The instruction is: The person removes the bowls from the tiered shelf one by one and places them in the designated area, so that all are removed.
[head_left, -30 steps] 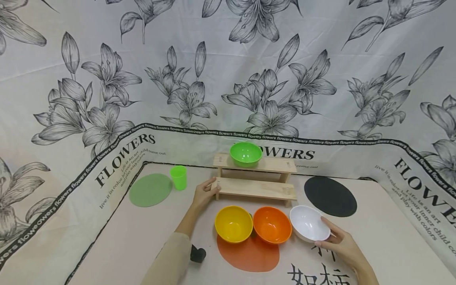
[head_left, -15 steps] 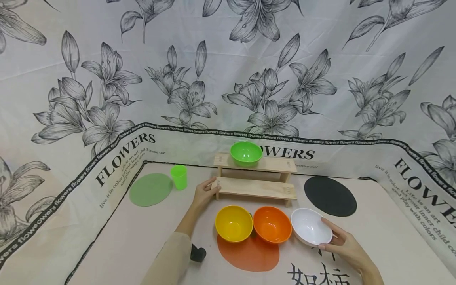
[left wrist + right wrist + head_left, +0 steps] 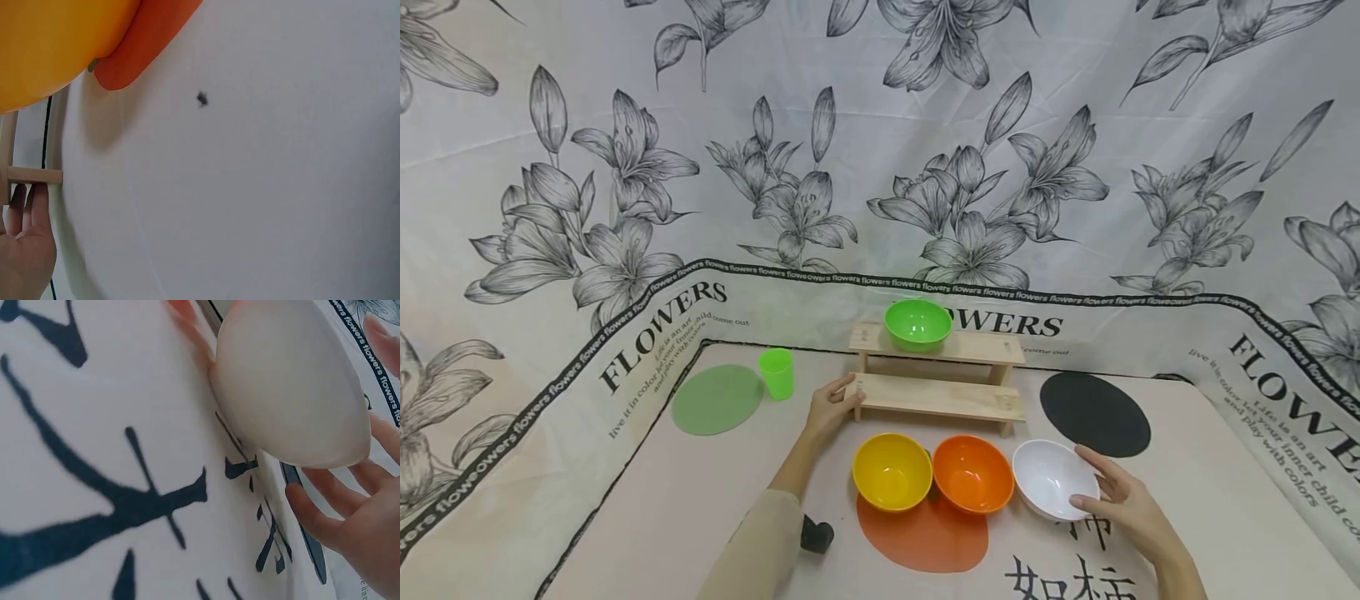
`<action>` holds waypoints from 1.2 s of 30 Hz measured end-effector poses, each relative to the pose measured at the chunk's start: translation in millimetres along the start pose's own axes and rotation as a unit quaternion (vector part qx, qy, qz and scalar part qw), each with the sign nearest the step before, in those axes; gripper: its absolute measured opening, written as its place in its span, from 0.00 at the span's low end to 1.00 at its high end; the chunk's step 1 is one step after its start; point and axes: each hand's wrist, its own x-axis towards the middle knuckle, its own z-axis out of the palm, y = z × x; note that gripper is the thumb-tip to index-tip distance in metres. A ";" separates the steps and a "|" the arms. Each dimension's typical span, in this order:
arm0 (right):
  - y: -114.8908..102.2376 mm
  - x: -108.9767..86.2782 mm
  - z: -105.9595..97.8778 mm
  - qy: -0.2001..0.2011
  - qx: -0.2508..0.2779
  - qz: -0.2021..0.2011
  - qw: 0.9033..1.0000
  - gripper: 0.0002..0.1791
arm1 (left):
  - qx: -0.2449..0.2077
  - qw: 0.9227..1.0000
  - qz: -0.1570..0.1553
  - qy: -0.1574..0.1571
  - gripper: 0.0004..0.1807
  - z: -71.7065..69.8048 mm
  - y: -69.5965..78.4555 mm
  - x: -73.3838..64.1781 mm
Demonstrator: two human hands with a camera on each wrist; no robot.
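A two-tier wooden shelf (image 3: 940, 397) stands at the back of the table, with a green bowl (image 3: 917, 325) on its upper tier. My left hand (image 3: 833, 408) holds the left end of the lower tier. In front of the shelf, a yellow bowl (image 3: 892, 472), an orange bowl (image 3: 973, 474) and a white bowl (image 3: 1054, 480) sit in a row. My right hand (image 3: 1131, 508) is spread at the right side of the white bowl. In the right wrist view its fingers (image 3: 319, 512) are loosely extended beside the bowl; contact is hard to tell.
At the left are a green cup (image 3: 777, 373) and a flat green oval (image 3: 717, 400). A dark oval (image 3: 1096, 414) lies right of the shelf, and an orange oval (image 3: 925, 537) is under the front bowls. A black object (image 3: 817, 534) sits beside my left sleeve. Flowered cloth (image 3: 880, 167) rises behind.
The white bowl has shifted slightly right and toward me. My right hand's grip on its rim has loosened. My left hand has stayed at the shelf's end.
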 end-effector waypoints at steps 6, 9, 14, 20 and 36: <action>-15.7 12.6 -3.3 0.047 0.016 -0.063 0.997 0.40 | 0.006 1.000 0.007 0.014 0.28 1.2 -17.7 9.0; -20.6 21.6 -4.1 0.061 0.065 -0.117 0.989 0.38 | 0.009 1.000 0.009 0.018 0.28 2.1 -24.8 12.5; -15.0 50.9 -2.4 0.060 0.127 -0.159 0.977 0.39 | -0.007 1.000 0.003 0.014 0.28 1.5 -22.1 11.9; -60.1 68.7 13.1 0.056 0.165 -0.147 0.974 0.39 | -0.010 1.000 0.001 0.014 0.28 1.1 -27.2 14.2; -100.2 135.1 49.8 0.007 0.214 -0.129 0.968 0.40 | -0.005 1.000 0.005 0.013 0.28 -0.7 -23.6 12.2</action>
